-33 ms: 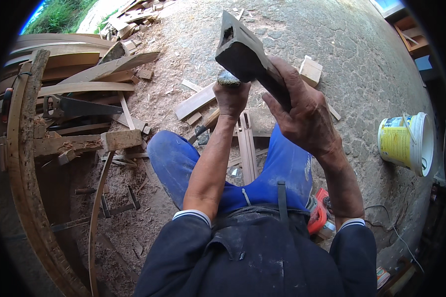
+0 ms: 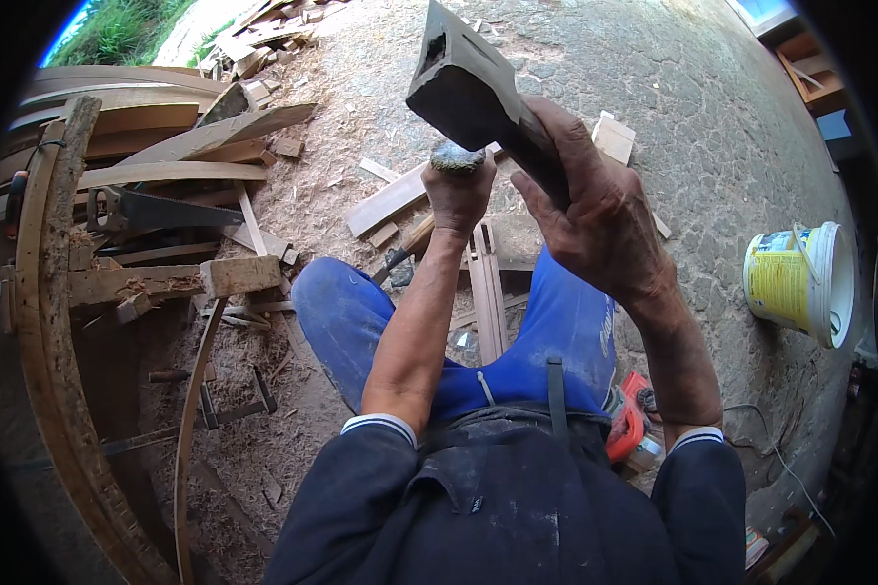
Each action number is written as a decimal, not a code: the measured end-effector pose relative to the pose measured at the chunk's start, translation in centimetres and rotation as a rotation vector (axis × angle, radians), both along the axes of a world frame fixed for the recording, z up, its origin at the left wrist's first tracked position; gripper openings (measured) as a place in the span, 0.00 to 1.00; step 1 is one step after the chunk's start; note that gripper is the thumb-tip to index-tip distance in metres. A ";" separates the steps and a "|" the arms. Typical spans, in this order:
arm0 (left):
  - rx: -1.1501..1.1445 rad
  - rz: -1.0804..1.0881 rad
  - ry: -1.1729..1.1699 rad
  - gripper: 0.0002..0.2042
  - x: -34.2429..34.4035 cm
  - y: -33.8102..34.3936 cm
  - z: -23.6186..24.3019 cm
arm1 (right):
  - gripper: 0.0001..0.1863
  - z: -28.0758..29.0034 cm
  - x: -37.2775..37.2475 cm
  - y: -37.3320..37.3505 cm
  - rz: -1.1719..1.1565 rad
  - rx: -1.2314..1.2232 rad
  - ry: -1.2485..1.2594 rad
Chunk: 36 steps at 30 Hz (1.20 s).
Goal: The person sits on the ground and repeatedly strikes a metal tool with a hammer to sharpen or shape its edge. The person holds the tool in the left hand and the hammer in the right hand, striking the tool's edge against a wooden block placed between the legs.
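Note:
My right hand (image 2: 600,210) is closed round the dark handle of a hatchet (image 2: 468,93), raised at the upper middle with its blunt end above my left fist. Below and left of it, my left hand (image 2: 458,205) grips what looks like a chisel (image 2: 457,158). Only the round, worn end of its handle shows; its lower part is hidden behind the fist. The hatchet does not clearly touch that handle end. Between my knees lie narrow slotted wooden pieces (image 2: 486,292). Another wooden-handled tool (image 2: 412,242) is partly covered by my left forearm.
On the left are a rough wooden frame (image 2: 54,322), a handsaw (image 2: 166,210) and stacked curved boards (image 2: 137,117). A white bucket (image 2: 780,283) stands at the right. A red power tool (image 2: 629,419) is beside my right thigh. Offcuts and shavings litter the ground.
The hatchet has risen a little and shifted slightly left in my right hand. My left hand has barely moved.

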<state>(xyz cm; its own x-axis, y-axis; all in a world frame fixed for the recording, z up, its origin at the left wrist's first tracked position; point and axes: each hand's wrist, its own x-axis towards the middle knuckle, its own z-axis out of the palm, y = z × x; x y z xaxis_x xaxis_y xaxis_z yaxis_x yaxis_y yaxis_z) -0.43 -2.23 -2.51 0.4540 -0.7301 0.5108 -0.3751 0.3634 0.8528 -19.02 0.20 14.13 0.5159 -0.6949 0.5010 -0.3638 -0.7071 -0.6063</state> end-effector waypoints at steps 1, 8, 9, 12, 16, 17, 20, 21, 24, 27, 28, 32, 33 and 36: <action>-0.013 0.043 -0.063 0.06 -0.1 0.3 -0.3 | 0.29 1.1 0.8 -0.1 -0.014 -0.025 0.093; -0.114 -0.024 0.095 0.12 -0.3 -0.3 -0.1 | 0.26 -1.6 2.0 -2.3 -0.011 0.139 0.597; -0.137 0.026 -0.023 0.11 0.0 -1.0 0.2 | 0.26 -1.4 1.7 -2.6 0.021 0.127 0.548; 0.092 -0.064 0.117 0.03 1.3 -2.8 0.4 | 0.26 3.7 0.6 -3.2 0.066 0.215 0.308; 0.171 -0.002 0.025 0.06 1.9 -3.2 -0.7 | 0.25 15.8 0.6 -5.3 -0.282 -0.089 -0.036; 0.141 0.027 -0.022 0.06 1.7 -2.8 -1.1 | 0.25 17.5 1.1 -5.7 -0.327 -0.165 -0.186; 0.084 0.042 -0.076 0.06 0.7 -1.1 -1.5 | 0.17 13.7 3.1 -5.3 -0.269 -0.356 -0.325; 0.089 0.041 -0.086 0.06 0.3 -0.5 -1.2 | 0.16 11.0 3.9 -4.6 -0.269 -0.389 -0.262; 0.153 0.042 0.093 0.07 -0.7 1.5 0.7 | 0.26 1.6 3.2 -1.7 -0.057 0.348 0.763; -0.104 0.286 -0.518 0.07 -0.6 0.5 3.2 | 0.28 -0.9 0.3 -1.2 0.004 0.362 0.650; -0.034 0.200 -0.326 0.08 -0.6 0.1 3.8 | 0.28 -0.4 0.0 -1.2 0.018 0.420 0.573; 0.237 -0.045 0.421 0.09 0.6 -2.9 4.7 | 0.29 2.2 1.5 -2.0 -0.106 0.367 0.317; 0.227 -0.019 0.364 0.09 0.5 -3.1 4.5 | 0.29 2.1 2.1 -2.2 -0.108 0.334 0.451; 0.108 0.162 0.073 0.07 -0.1 -1.9 2.7 | 0.28 -0.6 2.4 -2.5 -0.098 0.341 0.624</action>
<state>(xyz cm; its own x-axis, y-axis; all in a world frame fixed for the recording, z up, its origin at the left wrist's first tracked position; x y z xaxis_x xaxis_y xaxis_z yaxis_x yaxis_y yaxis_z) -0.56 -4.13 0.14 0.6030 -0.6934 0.3945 -0.3567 0.2080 0.9108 -16.65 -2.34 13.56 0.5625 -0.8179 -0.1209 -0.7669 -0.4616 -0.4458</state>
